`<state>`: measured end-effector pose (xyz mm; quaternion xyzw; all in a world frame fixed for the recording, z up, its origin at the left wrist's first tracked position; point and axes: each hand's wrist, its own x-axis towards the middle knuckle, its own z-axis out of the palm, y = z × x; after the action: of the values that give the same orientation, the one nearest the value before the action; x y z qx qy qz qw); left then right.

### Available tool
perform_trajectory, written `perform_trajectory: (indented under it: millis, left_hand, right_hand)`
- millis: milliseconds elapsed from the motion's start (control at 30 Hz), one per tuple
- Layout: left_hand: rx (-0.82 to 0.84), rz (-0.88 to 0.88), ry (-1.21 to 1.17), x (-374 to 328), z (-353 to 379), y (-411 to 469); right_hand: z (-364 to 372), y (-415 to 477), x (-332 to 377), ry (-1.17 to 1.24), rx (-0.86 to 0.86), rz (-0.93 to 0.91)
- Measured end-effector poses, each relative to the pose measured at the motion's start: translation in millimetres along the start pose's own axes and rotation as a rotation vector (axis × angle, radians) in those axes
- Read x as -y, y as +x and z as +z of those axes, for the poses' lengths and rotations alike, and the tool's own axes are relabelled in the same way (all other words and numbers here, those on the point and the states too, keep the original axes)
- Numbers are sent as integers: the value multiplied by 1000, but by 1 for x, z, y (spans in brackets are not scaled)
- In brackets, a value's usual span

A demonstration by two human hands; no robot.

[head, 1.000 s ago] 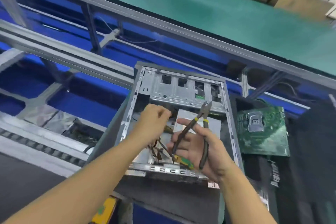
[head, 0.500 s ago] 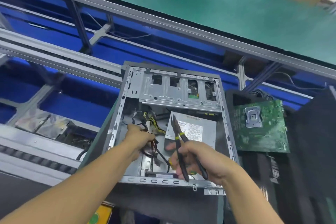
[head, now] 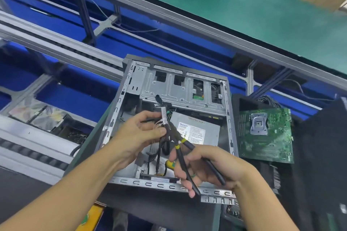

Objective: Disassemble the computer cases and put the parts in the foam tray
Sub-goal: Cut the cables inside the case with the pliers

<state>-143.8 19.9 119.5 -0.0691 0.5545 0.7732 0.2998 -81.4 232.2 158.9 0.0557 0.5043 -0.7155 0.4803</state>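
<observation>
While the left hand (head: 139,137) pinches a cable bundle (head: 164,118) up out of the open computer case (head: 142,84), the right hand (head: 212,167) has its fingers curled round the handles of a pair of cutters (head: 181,151). The handles are spread and the nose is right at the bundle, just under the left fingertips. The case's near rim runs under the right hand. The power supply (head: 197,129) hugs the right wall and the drive cage (head: 184,90) fills the far edge, so the free room is the left half of the floor, with just loose wires there. The motherboard (head: 266,137) lies flat on the black foam tray (head: 309,146), just beside the case's right wall.
</observation>
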Motion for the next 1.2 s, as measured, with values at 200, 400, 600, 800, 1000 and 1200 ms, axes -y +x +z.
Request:
perform_trajectory:
  millis: [200, 400, 600, 800, 1000, 1200]
  left_hand:
    - [21, 74, 8, 7, -2, -2]
    - [5, 99, 124, 7, -3, -2]
    - [37, 78, 116, 3, -6, -2]
    - [81, 12, 56, 1, -9, 0]
    - [36, 6, 44, -3, -6, 5]
    - [28, -39, 50, -7, -6, 7]
  right_hand:
    - [-3, 1, -2, 11, -24, 53]
    - [-7, -1, -2, -10, 0, 69]
    - [-12, 6, -3, 35, 53, 46]
    - [-21, 11, -1, 92, 108, 74]
    - [-18, 23, -7, 145, 108, 5]
    - [-15, 31, -14, 134, 77, -47]
